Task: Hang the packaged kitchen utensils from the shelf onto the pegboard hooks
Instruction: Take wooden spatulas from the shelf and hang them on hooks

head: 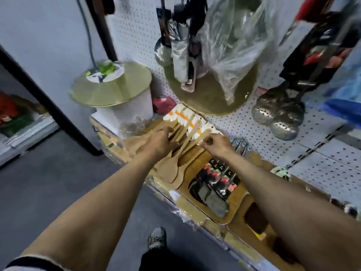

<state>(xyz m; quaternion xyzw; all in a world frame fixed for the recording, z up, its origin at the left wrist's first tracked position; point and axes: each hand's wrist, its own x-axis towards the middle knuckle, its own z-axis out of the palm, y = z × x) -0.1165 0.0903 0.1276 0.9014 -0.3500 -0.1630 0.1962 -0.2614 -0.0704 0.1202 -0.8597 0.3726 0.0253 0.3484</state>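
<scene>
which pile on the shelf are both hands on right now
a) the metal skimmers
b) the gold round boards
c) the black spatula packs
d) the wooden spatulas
d: the left hand lies on the wooden spatulas and the right hand pinches at their card tops; the black spatula packs lie untouched nearer the person.

Left hand (158, 141): flat on the wooden spoons (175, 153), fingers spread.
Right hand (216, 142): fingers pinched at the white card tops (195, 126) of the spoons.
Spoons: a pile lying on the shelf (234, 227), handles pointing at the pegboard (254, 130).
Black packs (216, 182): on the shelf, just beside the spoons, under the right arm.
Gold round boards (111, 85): one stack at the left, one leaning on the pegboard.
Metal ladles (279, 116): hanging on the pegboard, right side.
Shoe (157, 237): on the grey floor below.
</scene>
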